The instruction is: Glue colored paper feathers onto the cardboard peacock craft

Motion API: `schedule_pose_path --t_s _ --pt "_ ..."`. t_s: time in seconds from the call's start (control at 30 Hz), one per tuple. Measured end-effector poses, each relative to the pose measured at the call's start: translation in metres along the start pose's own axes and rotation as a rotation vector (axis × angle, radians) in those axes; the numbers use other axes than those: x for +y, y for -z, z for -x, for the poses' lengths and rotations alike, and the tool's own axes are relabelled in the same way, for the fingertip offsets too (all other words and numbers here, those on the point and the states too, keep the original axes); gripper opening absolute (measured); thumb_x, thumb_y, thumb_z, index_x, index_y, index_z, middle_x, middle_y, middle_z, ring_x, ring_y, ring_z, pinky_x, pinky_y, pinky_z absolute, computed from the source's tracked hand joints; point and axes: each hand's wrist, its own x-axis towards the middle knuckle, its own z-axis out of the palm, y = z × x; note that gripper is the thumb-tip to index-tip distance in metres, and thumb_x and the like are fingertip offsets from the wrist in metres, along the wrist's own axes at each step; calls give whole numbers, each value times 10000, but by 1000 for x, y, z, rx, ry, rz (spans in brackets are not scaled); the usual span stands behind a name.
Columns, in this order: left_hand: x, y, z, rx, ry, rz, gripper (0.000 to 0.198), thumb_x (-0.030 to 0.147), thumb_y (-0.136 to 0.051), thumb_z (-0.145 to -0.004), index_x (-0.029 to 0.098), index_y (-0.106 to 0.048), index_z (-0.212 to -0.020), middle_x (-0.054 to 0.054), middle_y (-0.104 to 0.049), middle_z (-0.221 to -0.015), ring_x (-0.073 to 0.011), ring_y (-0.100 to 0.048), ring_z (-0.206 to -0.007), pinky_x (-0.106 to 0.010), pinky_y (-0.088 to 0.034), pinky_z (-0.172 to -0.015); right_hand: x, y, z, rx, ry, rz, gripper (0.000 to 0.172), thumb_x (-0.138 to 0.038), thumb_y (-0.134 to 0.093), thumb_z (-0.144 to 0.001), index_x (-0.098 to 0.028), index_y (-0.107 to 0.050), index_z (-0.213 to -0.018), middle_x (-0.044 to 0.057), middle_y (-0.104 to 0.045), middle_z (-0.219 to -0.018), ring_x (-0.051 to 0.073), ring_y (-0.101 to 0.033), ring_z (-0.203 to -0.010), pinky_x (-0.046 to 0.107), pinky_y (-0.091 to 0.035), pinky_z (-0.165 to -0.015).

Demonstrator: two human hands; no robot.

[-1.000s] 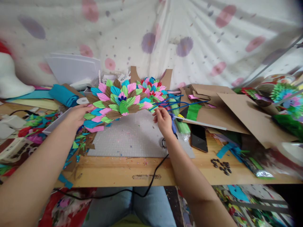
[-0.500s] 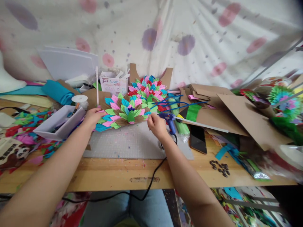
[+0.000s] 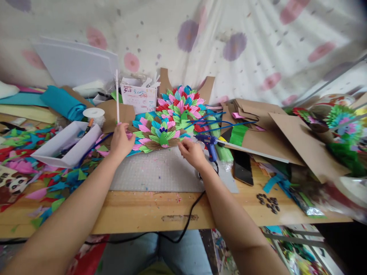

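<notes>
Both hands, left [image 3: 122, 140] and right [image 3: 192, 152], grip the paper fan [image 3: 159, 134] over the grey mat [image 3: 160, 175].

**Both bare arms stretched forward, hands closed**

The left forearm [image 3: 71, 214] runs up from the lower left corner, wrist straight. The left hand [image 3: 122, 140] shows its back, fingers curled forward in a grip. The right forearm [image 3: 229, 217] angles in from the lower right. The right hand [image 3: 192, 152] is knuckles-up, fingertips pinched together and pointing left. The hands sit about level, apart.
</notes>
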Motion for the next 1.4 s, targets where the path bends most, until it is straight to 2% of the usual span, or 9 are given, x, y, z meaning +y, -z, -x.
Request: schedule_pose_path --t_s 0.27,0.53,0.6,0.67,0.77,0.87,1.07,1.27,1.4 --pt "4 13 2 108 -157 -109 286 151 -532 -730 193 -484 -1009 -109 -549 -1050 -265 -502 -1090 -442 -388 -959 5 0 -2 13 -19 24 297 -366 -433 -848 -217 -426 -591 -14 -524 -506 122 -478 -502 238 -305 -529" --pt "17 21 10 25 -286 -99 266 195 -477 -796 182 -509 -1060 -111 -559 -1107 -251 -488 -1133 -431 -378 -987 12 4 -5 40 -48 80 396 -430 -422 -850 -205 -440 -525 -8 -510 -476 116 -443 -481 245 -281 -510" --pt "32 16 23 -98 -392 -57 259 229 -423 -848 180 -528 -1080 -107 -564 -1159 -228 -487 -1159 -414 -381 -1002 12 3 -6 64 -80 66 390 -438 -415 -853 -207 -462 -541 -7 -510 -478 120 -446 -481 246 -280 -503" --pt "53 5 42 -341 -555 -10 304 267 -345 -899 184 -544 -1114 -93 -572 -1205 -191 -503 -1165 -374 -381 -1017 12 1 -6 97 -106 53 394 -451 -406 -856 -208 -472 -553 -6 -511 -484 124 -450 -484 248 -283 -503" --pt "82 -22 74 -669 -773 -26 459 400 -342 -908 172 -453 -1291 -106 -409 -1423 -207 -349 -1329 -378 -298 -1092 13 -3 -7 145 -93 54 400 -465 -411 -851 -208 -466 -550 -1 -519 -510 126 -453 -501 251 -291 -515" --pt "94 -47 94 -812 -778 -89 651 499 -330 -889 102 -300 -1404 -161 -256 -1497 -246 -197 -1397 -403 -226 -1124 17 -3 -6 178 -73 71 406 -470 -415 -846 -206 -457 -541 1 -529 -532 123 -445 -509 249 -292 -524" --pt "73 -46 96 -889 -747 -199 784 617 -254 -861 70 -273 -1421 -179 -227 -1495 -246 -167 -1402 -409 -127 -1146 26 3 -5 296 -125 67 409 -477 -406 -848 -204 -450 -547 -5 -497 -529 123 -431 -524 247 -287 -539" --pt "38 -6 94 -874 -718 -311 781 618 -304 -846 122 -236 -1445 -146 -214 -1505 -228 -191 -1398 -377 -153 -1137 25 4 -5 209 -66 63 412 -463 -423 -840 -199 -451 -525 -3 -504 -530 115 -419 -512 249 -281 -528" --pt "7 29 87 -803 -751 -331 690 584 -395 -828 199 -365 -1399 -96 -328 -1469 -218 -285 -1367 -373 -199 -1129 21 4 -5 220 -51 53 426 -476 -414 -837 -203 -402 -510 -9 -464 -504 110 -383 -491 250 -258 -515"
